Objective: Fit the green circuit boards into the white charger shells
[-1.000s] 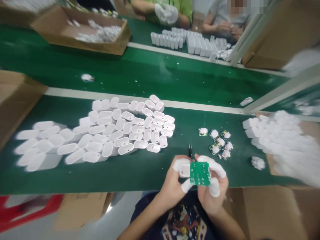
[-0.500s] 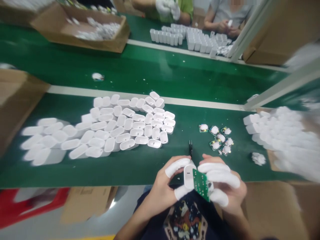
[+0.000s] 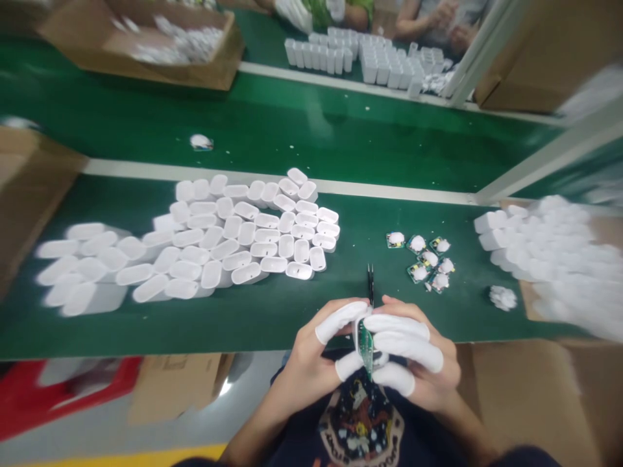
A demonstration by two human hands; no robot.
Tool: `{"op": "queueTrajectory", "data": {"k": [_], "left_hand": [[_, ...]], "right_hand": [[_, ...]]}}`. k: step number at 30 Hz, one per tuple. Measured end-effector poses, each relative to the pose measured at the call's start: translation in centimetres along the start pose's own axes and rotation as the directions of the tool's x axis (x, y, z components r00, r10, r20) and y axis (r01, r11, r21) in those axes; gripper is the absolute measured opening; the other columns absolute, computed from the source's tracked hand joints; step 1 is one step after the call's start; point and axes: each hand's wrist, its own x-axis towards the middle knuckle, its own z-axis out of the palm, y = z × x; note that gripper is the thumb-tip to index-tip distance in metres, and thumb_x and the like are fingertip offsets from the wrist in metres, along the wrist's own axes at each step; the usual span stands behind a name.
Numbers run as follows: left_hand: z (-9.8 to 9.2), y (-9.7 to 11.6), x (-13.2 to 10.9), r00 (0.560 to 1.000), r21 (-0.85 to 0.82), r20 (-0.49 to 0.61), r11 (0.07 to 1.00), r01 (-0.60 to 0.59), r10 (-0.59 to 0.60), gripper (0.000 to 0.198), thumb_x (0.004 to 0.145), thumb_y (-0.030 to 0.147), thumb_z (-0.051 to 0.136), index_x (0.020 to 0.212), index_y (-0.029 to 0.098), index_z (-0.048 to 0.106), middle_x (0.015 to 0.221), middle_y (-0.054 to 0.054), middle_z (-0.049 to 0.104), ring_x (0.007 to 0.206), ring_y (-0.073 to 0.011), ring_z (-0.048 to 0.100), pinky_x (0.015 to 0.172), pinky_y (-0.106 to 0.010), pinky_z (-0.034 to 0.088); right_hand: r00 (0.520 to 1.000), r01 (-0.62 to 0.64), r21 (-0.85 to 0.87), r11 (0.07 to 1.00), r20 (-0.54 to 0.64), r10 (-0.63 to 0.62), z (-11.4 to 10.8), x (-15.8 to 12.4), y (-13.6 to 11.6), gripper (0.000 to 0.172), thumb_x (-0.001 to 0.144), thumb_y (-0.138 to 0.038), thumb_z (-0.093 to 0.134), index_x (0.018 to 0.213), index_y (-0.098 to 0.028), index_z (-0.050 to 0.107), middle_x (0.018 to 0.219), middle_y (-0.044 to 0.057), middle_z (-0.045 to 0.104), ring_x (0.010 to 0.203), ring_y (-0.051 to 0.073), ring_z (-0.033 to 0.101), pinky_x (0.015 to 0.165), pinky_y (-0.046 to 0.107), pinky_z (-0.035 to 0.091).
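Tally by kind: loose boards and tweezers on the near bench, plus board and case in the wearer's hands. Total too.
Loose circuit boards: 7
Held circuit board: 1
Held white case: 1
Tweezers: 1
Total: 10

Your left hand [image 3: 311, 363] and right hand [image 3: 433, 366] wear matt, cloth-like finger covers [image 3: 409, 350]. The circuit board [image 3: 365, 350] between them looks smooth; the housings [image 3: 246, 233] to their left, smooth plastic; the belt [image 3: 287, 123] beyond, glossy; the carton [image 3: 528, 399] to their right, matt cardboard.

Fingers [image 3: 407, 349] partly hide the circuit board [image 3: 365, 347]; the left edge crops a box [image 3: 36, 194].
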Motion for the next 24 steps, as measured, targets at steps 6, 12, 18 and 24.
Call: {"op": "queueTrajectory", "data": {"k": [6, 12, 18, 24], "left_hand": [[-0.3, -0.4, 0.0, 1.0, 0.053, -0.014, 0.998, -0.017, 0.017, 0.061, 0.09, 0.015, 0.079, 0.146, 0.03, 0.061, 0.136, -0.01, 0.071, 0.122, -0.0224, 0.073, 0.099, -0.028, 0.065], [0.0, -0.7, 0.1, 1.0, -0.002, -0.004, 1.0, 0.014, -0.014, 0.057, 0.09, 0.013, 0.078, 0.143, 0.029, 0.063, 0.135, -0.01, 0.072, 0.122, -0.0231, 0.073, 0.093, -0.025, 0.066], [0.0, -1.2, 0.2, 0.998, 0.08, -0.005, 0.995, -0.064, 0.065, 0.056, 0.09, 0.012, 0.075, 0.142, 0.028, 0.063, 0.135, -0.012, 0.073, 0.122, -0.0238, 0.074, 0.097, -0.029, 0.066], [-0.1, -0.7, 0.3, 0.986, 0.246, 0.044, 0.954, -0.17, 0.164, 0.05, 0.094, 0.012, 0.07, 0.142, 0.024, 0.062, 0.131, -0.014, 0.077, 0.118, -0.0258, 0.077, 0.098, -0.033, 0.066]], "right_hand": [[0.997, -0.073, -0.017, 0.997, -0.037, 0.072, 0.7, -0.1, 0.3, 0.043, 0.093, -0.022, 0.081, 0.134, -0.028, 0.072, 0.109, 0.01, 0.084, 0.118, 0.028, 0.074, 0.11, 0.05, 0.059], [0.947, -0.315, 0.107, 0.943, -0.025, 0.319, 1.2, -1.2, -0.4, 0.052, 0.092, -0.031, 0.083, 0.141, -0.038, 0.067, 0.138, 0.009, 0.074, 0.137, 0.031, 0.063, 0.115, 0.052, 0.054], [0.737, -0.672, 0.224, 0.706, 0.107, 0.667, 1.0, -1.4, -1.4, 0.068, 0.091, -0.046, 0.082, 0.153, -0.034, 0.055, 0.159, 0.013, 0.057, 0.14, 0.033, 0.063, 0.112, 0.048, 0.058], [0.705, -0.704, 0.268, 0.657, 0.159, 0.691, 0.6, -0.8, -1.5, 0.063, 0.087, -0.035, 0.086, 0.145, -0.029, 0.063, 0.154, 0.014, 0.062, 0.132, 0.03, 0.069, 0.114, 0.044, 0.057]]}}
